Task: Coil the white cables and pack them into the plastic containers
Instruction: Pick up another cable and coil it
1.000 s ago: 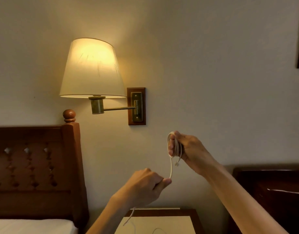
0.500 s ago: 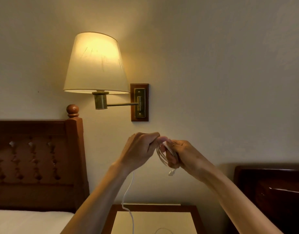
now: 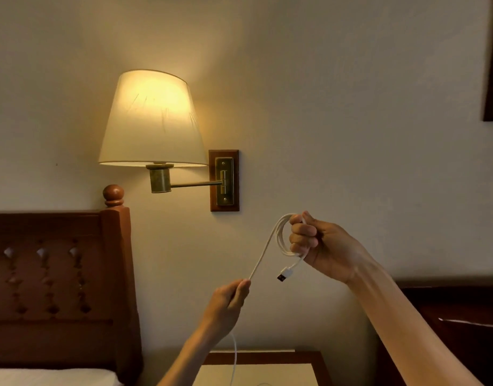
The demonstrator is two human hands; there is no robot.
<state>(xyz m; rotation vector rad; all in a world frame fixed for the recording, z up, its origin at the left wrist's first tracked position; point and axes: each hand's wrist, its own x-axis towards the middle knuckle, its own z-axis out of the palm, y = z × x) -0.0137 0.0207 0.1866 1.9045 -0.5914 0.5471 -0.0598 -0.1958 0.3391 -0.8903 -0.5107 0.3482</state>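
Half a second ago the two hands met at the coil; now the left hand (image 3: 230,298) has dropped down and to the left, away from the right, drawing out a fresh straight run of the white USB cable (image 3: 263,253) between them. A second ago the hands stood in much the same spread pose, so this reads as one more turn of a repeating wind: a loop has just been laid on, and the next length is being pulled taut for another.

The left hand pinches the cable between thumb and curled fingers, and the slack below it hangs down toward the bedside table (image 3: 270,369) at the bottom edge. The right hand (image 3: 317,242), higher and further right, has its fingers curled round several loops of the cable, with the USB plug (image 3: 284,275) dangling free just below the bundle. The coil is held in the air in front of the wall, below and right of the lit wall lamp (image 3: 152,121), with the wooden headboard (image 3: 58,274) off at the far left.

By my judgement the coiling is partly done, since cable trails out of view below. No plastic container shows, so packing is yet to come.

No brand, label or writing can be read anywhere, including on the plug.
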